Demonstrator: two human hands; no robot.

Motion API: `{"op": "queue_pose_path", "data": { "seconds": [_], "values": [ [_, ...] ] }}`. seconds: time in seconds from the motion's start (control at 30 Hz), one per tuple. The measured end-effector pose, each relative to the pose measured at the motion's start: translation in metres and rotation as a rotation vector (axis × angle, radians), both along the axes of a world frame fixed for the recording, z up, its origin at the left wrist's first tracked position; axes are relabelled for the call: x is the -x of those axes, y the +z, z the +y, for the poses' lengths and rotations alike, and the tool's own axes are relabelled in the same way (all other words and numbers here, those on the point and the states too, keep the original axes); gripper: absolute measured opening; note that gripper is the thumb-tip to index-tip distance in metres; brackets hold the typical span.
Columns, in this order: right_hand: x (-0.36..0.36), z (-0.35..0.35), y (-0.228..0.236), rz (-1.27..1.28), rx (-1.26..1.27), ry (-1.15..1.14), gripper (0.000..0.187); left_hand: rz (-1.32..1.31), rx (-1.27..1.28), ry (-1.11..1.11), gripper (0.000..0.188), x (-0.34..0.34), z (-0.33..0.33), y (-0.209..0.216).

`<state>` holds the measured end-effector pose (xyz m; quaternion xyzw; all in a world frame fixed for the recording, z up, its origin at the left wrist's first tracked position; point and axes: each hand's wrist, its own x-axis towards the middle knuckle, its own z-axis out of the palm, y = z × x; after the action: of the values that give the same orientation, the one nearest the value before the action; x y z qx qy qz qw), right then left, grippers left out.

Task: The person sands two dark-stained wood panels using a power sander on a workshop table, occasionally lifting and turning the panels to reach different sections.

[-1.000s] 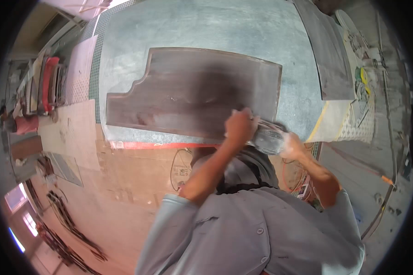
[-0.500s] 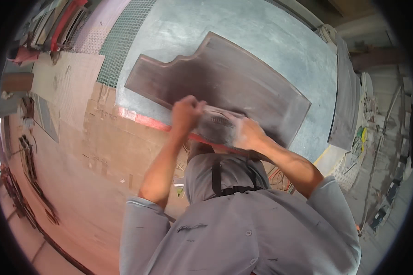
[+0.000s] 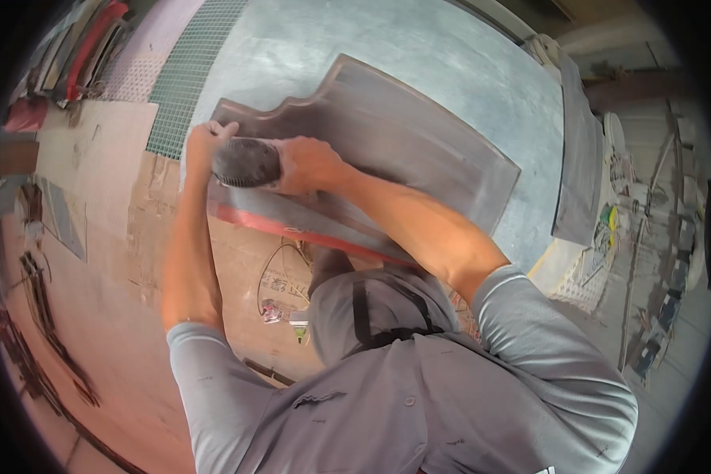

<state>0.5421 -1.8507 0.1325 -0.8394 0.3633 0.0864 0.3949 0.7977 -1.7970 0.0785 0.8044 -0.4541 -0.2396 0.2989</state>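
A dark grey panel (image 3: 426, 150) with a curved notch in its far left edge lies flat on a pale blue-grey work surface (image 3: 419, 35). Over its left end is a dark, rounded sander (image 3: 246, 162) with a ribbed rim. My right hand (image 3: 310, 163) is wrapped round the sander's right side. At its left side my left hand (image 3: 207, 146) is closed, fingers bent at the tool's far edge; exactly how they grip is partly hidden. The sander's underside cannot be seen.
Red edging (image 3: 268, 224) runs along the surface's near side. Green mesh (image 3: 193, 75) borders its left. Another dark panel (image 3: 581, 158) stands at the right edge. Below, a looped cable (image 3: 262, 272) lies near cardboard (image 3: 154, 229), left of my legs.
Both hands have swept the sander left across the panel, from its near middle to its left end. My right forearm now reaches across the panel's near part.
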Motion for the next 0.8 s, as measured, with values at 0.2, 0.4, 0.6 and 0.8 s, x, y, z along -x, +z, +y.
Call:
{"op": "queue_pose_path", "data": {
  "seconds": [0.2,0.4,0.6,0.8],
  "values": [
    [0.207,0.038,0.026,-0.177,0.133,-0.135,0.077,0.026,-0.004,-0.199,0.045,0.212,-0.004,0.016],
    [0.428,0.073,0.021,0.277,-0.167,-0.349,0.079,0.058,-0.127,-0.384,0.042,0.445,0.001,0.032],
    [0.555,0.087,0.011,0.197,0.004,-0.297,0.047,0.181,-0.162,-0.619,0.033,0.559,0.003,0.048],
    [0.427,0.058,0.017,0.297,-0.053,-0.28,0.078,0.088,-0.107,-0.355,0.033,0.447,-0.004,0.035]
  ]
}}
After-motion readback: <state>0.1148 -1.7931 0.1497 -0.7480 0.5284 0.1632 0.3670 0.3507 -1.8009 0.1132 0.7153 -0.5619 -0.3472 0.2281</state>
